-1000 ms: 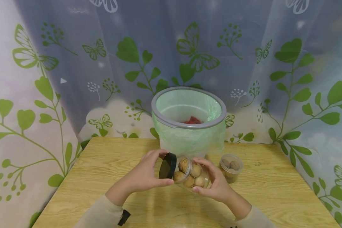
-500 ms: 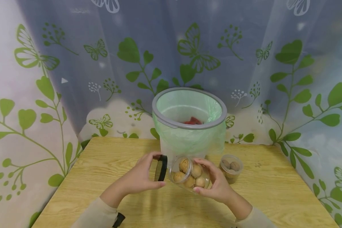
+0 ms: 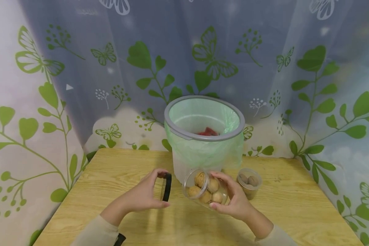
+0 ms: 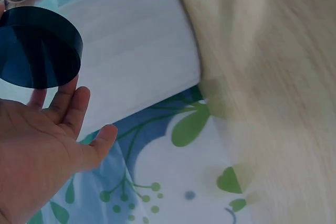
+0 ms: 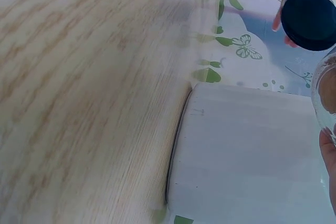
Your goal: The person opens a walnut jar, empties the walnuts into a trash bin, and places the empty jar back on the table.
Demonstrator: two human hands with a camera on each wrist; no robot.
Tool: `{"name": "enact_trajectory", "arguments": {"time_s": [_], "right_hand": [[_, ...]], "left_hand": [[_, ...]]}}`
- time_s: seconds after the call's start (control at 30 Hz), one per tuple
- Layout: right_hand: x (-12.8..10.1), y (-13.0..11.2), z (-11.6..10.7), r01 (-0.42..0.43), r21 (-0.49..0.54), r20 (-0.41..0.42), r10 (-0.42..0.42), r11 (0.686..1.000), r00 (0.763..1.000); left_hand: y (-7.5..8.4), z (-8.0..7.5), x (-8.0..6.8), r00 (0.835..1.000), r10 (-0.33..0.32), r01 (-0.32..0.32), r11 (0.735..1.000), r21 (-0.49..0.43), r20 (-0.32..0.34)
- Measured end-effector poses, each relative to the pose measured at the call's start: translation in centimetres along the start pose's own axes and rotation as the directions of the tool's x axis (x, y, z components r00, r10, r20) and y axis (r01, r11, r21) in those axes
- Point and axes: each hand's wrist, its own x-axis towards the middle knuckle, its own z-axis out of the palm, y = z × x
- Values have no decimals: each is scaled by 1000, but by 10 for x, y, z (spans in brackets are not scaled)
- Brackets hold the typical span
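Observation:
My left hand (image 3: 147, 194) pinches a black round lid (image 3: 166, 186) by its edge, held upright a short way left of the jar's mouth. The lid (image 4: 38, 46) fills the upper left of the left wrist view, and the lid (image 5: 310, 18) shows at the top right of the right wrist view. My right hand (image 3: 233, 200) grips a clear plastic jar (image 3: 204, 189) of walnuts, tilted on its side with the open mouth facing left, above the wooden table (image 3: 117, 174).
A white bin (image 3: 204, 136) with a grey rim and a green liner stands at the table's back edge, something red inside. A small clear cup (image 3: 249, 181) with two nuts sits right of the jar. A leaf-print curtain hangs behind.
My left hand has drawn the black lid away from the jar's mouth to the left, opening a gap. The jar and my right hand have barely moved.

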Motion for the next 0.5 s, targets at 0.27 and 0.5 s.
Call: {"name": "enact_trajectory", "arguments": {"time_s": [0.27, 0.5], "right_hand": [[-2, 1, -1, -11, -9, -5, 11, 1000, 1000], [-1, 0, -1, -7, -13, -8, 7, 1000, 1000]], "left_hand": [[-10, 0, -5, 1000, -24, 24, 999, -22, 9], [-19, -2, -9, 998, -63, 63, 998, 0, 15]]}}
